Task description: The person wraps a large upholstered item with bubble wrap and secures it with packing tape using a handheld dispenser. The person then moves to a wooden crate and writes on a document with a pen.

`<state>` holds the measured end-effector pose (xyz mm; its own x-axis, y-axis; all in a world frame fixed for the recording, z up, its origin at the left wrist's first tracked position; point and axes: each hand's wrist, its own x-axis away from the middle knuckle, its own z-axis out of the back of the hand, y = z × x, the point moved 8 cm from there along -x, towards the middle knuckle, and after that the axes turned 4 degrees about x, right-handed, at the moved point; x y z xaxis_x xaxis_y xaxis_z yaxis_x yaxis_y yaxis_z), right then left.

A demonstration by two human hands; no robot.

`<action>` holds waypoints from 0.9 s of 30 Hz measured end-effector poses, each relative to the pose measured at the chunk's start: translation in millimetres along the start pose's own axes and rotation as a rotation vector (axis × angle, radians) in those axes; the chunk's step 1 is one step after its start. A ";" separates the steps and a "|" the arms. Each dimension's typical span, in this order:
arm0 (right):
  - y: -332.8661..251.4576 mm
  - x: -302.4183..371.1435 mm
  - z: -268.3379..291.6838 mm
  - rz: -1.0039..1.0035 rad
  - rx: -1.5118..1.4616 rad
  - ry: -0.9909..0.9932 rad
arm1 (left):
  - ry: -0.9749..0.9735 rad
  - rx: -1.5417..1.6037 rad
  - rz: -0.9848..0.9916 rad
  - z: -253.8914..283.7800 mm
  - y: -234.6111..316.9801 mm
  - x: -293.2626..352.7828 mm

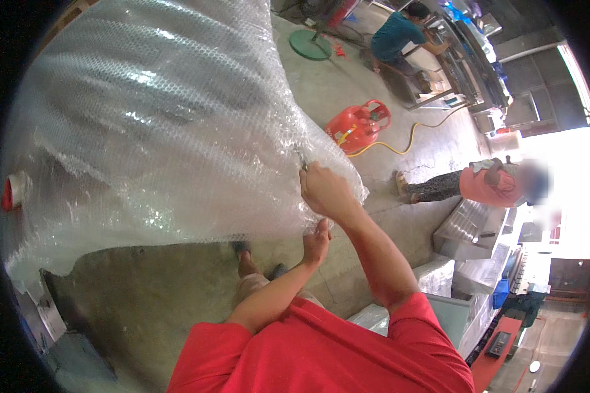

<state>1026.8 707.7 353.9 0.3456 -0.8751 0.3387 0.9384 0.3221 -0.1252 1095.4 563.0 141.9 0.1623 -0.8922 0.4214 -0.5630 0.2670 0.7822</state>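
The right hand (326,190) is closed around a small metal tool (302,158), knuckles up, its forearm slanting far and left. Just nearer, the left hand (316,245) has its thumb raised at the near edge of the bubble wrap (177,150); its fingers are hard to make out, so I cannot tell its grip. The wrap spreads across the left, cut off at the far side; glare blurs the tool's tip. Farther right is a red gas cylinder (355,131).

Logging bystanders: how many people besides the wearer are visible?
2: a person in teal near the top, a person in pink toward the right. The bubble wrap may hide others.
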 end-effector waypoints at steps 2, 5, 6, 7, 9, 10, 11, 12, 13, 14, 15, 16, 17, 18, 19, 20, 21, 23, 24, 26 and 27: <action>-7.6 -10.5 -16.3 0.117 0.171 -0.144 | 0.025 -0.037 -0.057 -4.7 4.7 3.4; -1.6 -6.9 -24.6 0.125 0.123 -0.060 | 0.060 -0.093 -0.030 -13.0 2.5 10.0; 0.9 1.0 -31.1 0.116 0.109 -0.050 | 0.086 -0.082 -0.113 -14.0 8.5 13.3; 3.9 7.1 -41.6 0.094 0.153 -0.123 | 0.101 -0.082 -0.152 -15.8 10.6 16.3; -1.4 15.3 -55.2 0.123 0.228 -0.218 | 0.144 -0.087 -0.153 -14.7 5.8 21.6; -9.0 14.7 -50.5 0.157 0.201 -0.151 | 0.155 -0.101 -0.096 -13.4 -2.1 21.3; -12.6 14.2 -51.6 0.153 0.192 -0.174 | 0.157 -0.157 0.005 -12.9 -14.8 20.5; -15.9 13.5 -52.5 0.152 0.188 -0.197 | 0.122 -0.103 0.000 -14.8 -21.1 16.4; -14.4 17.1 -60.0 0.097 0.150 -0.272 | 0.089 0.070 -0.048 -16.8 -25.9 12.8; -11.8 23.7 -68.1 0.041 0.112 -0.334 | 0.131 0.037 -0.132 -12.9 -27.8 6.8; -10.1 27.8 -72.4 -0.008 0.065 -0.323 | 0.089 0.182 -0.193 -14.9 -33.4 1.4; -12.3 37.7 -89.4 0.123 0.229 -0.497 | 0.050 0.325 -0.253 -17.0 -38.8 -6.2; -9.3 57.8 -100.7 0.131 0.213 -0.430 | -0.036 0.385 -0.366 -21.2 -38.9 -12.0; -5.5 80.3 -113.5 0.111 0.220 -0.352 | -0.030 0.253 -0.425 -24.0 -44.1 -17.2; -13.5 93.8 -141.0 0.338 0.501 -0.521 | -0.046 0.295 -0.446 -24.2 -50.8 -23.7; -4.3 88.0 -139.3 0.213 0.363 -0.407 | -0.049 0.288 -0.481 -25.0 -56.4 -27.0; 9.2 88.7 -145.0 0.065 0.241 -0.388 | -0.020 0.231 -0.480 -24.2 -63.3 -31.1; 13.1 81.1 -156.6 0.092 0.257 -0.376 | 0.003 0.153 -0.457 -19.8 -79.0 -33.6; 14.2 74.0 -157.4 0.097 0.263 -0.310 | 0.008 0.123 -0.352 -15.6 -95.1 -34.9; 20.3 85.2 -179.7 0.111 0.427 -0.338 | 0.048 0.161 -0.370 -3.6 -117.7 -23.8; 20.6 95.1 -188.5 0.116 0.518 -0.296 | 0.073 0.152 -0.327 3.9 -135.0 -17.1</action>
<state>1078.9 563.0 207.7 0.3615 -0.7097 0.6047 0.7469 0.6086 0.2678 1165.5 540.8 27.2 0.4082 -0.8915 0.1964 -0.5850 -0.0903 0.8060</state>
